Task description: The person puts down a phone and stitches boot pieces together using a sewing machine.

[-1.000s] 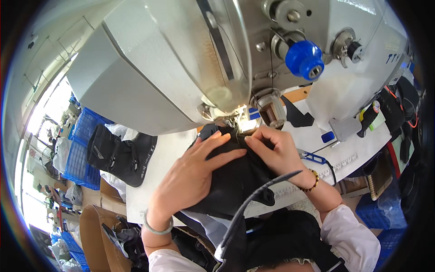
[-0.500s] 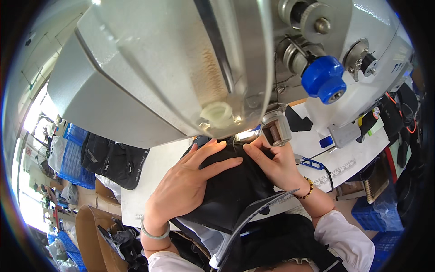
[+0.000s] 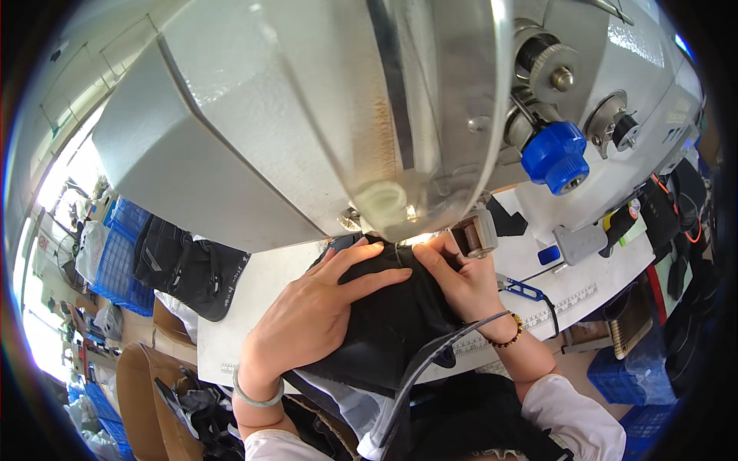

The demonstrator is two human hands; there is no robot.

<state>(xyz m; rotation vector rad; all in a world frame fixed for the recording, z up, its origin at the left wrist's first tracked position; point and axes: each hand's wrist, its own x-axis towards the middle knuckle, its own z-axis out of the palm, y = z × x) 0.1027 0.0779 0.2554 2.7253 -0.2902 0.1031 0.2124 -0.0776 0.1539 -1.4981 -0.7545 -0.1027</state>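
Note:
Black fabric (image 3: 384,330), with grey edging at its near side, lies under the head of a pale grey sewing machine (image 3: 254,146). My left hand (image 3: 304,319) rests flat on its left part, fingers spread and tips close to the lit needle area. On the other side my right hand (image 3: 470,286) pinches the fabric between thumb and fingers, just below the machine's metal fittings. The machine head hides the needle, and the right fingertips are partly covered. A grey strap-like edge (image 3: 438,346) curves up from the fabric toward my right wrist.
Blue-handled thread snips (image 3: 524,289) and a printed ruler strip (image 3: 569,300) are on the white table (image 3: 219,346), right of my hand. A black bag (image 3: 188,269) lies at the left edge. Blue crates (image 3: 115,257) and a cardboard box (image 3: 142,399) stand beyond. A blue knob (image 3: 555,157) juts from the machine.
The view has shifted a little, so the machine head appears farther right. Both hands keep nearly the same places on the black fabric.

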